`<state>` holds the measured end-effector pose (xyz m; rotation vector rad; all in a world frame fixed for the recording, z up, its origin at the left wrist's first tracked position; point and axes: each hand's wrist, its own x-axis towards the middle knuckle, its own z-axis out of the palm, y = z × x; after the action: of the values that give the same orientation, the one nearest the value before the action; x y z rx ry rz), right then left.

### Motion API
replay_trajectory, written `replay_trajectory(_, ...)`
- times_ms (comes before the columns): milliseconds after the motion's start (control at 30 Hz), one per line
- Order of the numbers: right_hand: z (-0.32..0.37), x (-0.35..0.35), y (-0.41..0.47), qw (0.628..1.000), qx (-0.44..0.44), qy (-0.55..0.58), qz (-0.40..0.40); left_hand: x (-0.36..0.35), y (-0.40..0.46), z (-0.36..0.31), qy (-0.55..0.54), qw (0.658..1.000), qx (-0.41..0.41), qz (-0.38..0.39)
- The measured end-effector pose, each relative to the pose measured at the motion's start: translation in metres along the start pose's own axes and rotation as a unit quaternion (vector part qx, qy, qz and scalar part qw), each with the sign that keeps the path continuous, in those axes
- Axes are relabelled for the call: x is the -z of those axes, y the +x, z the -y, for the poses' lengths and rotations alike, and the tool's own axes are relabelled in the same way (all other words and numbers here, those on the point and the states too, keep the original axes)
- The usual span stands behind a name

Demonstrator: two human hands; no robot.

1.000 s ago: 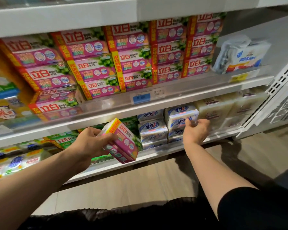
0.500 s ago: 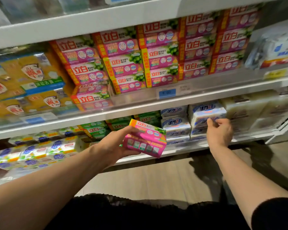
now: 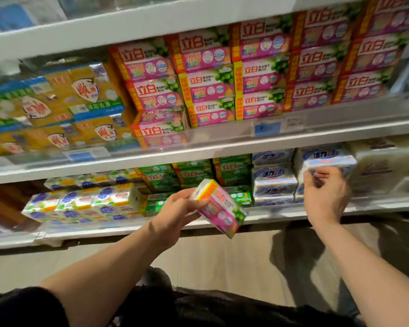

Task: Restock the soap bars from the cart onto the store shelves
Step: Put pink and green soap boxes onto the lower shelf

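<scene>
**Pink soap pack tilts down while the right hand works the white stack**

Since the earlier frames the view has swung left, so the yellow packs now fill the left of the middle shelf, and the pink soap pack has tipped, its near end dropping toward the floor. The left hand holds this pack by its left end, grip wrapped around it, in front of the green packs on the lower shelf. It is probably held clear like this to keep it ready for the pink stacks above, where one column at the left sits lower than the rest. The right hand reaches to the white-and-blue packs; its fingers are curled against the front of one, likely squaring it up, though I cannot tell whether the grip truly clasps it. No cart is in view.
</scene>
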<state>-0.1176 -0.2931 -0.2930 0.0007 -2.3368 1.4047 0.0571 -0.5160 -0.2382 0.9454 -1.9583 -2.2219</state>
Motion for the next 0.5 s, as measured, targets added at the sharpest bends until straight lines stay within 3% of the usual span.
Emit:
replay_trajectory(100, 0.042, 0.008, 0.012, 0.994, 0.078, 0.056, -0.059, -0.011, -0.018, -0.052, -0.005, 0.983, -0.113, 0.142)
replay_trajectory(167, 0.075, 0.012, 0.023, 0.986, 0.128, 0.060, -0.092, -0.013, -0.024, -0.088, -0.016, 0.965, -0.183, 0.187)
replay_trajectory(267, 0.106, 0.012, 0.032, 0.981, 0.174, 0.020, -0.078, -0.016, -0.023, -0.133, -0.055, 0.956, -0.252, 0.137)
replay_trajectory(400, 0.121, 0.006, 0.035, 0.987, 0.161, -0.005, -0.017, -0.030, -0.002, -0.165, -0.124, 0.961, -0.238, 0.061)
replay_trajectory(500, 0.120, 0.001, 0.038, 0.987, 0.154, -0.034, -0.018, -0.038, 0.019, -0.172, -0.065, 0.967, -0.244, 0.021)
